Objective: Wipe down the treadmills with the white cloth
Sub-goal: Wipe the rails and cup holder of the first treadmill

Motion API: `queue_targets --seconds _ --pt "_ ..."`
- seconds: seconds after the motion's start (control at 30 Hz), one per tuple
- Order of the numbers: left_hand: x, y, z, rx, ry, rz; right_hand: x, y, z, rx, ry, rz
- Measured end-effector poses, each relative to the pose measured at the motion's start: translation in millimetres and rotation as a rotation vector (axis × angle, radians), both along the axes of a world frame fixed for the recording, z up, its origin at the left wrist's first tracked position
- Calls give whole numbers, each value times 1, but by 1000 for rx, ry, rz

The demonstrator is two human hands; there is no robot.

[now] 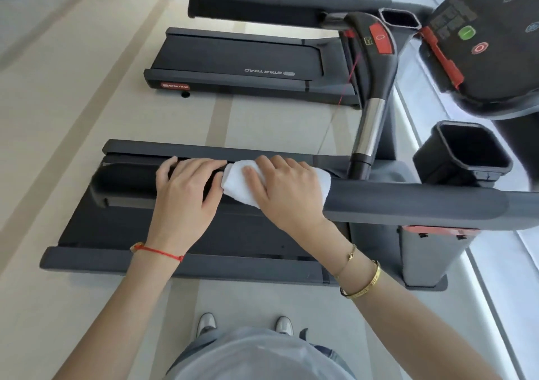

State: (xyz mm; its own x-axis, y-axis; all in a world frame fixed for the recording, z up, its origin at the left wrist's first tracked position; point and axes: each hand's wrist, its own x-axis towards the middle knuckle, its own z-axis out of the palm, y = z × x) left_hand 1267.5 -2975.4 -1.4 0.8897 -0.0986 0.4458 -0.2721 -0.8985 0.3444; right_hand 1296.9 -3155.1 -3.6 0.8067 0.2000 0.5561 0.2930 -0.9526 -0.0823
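Observation:
I stand beside the near treadmill (140, 228), whose dark padded handrail (408, 204) runs across in front of me. The folded white cloth (234, 185) lies over this handrail. My right hand (287, 195) covers the cloth, with fingers curled over it and the thumb on top. Just left of the cloth, my left hand (185, 190) rests flat on the same rail, with its fingers stretched across the top and the thumb on the near side. A second treadmill (233, 55) stands farther away.
The console (484, 29) with green and red buttons and a black cup holder (466, 152) stand at the right. A chrome upright (370, 125) rises behind the rail. Pale floor (87, 117) lies between the machines. My shoes (207, 322) are below.

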Motion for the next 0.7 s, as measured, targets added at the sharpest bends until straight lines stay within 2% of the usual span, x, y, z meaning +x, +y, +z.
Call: queue_targets --seconds 0.17,0.43,0.7 --pt "-1 69 -1 -24 0 34 5 62 5 -15 96 80" --pt "2 118 -5 -80 -3 -63 -21 67 12 -60 149 153" --pt "5 154 -6 -230 87 -159 -18 118 16 -100 271 -43"
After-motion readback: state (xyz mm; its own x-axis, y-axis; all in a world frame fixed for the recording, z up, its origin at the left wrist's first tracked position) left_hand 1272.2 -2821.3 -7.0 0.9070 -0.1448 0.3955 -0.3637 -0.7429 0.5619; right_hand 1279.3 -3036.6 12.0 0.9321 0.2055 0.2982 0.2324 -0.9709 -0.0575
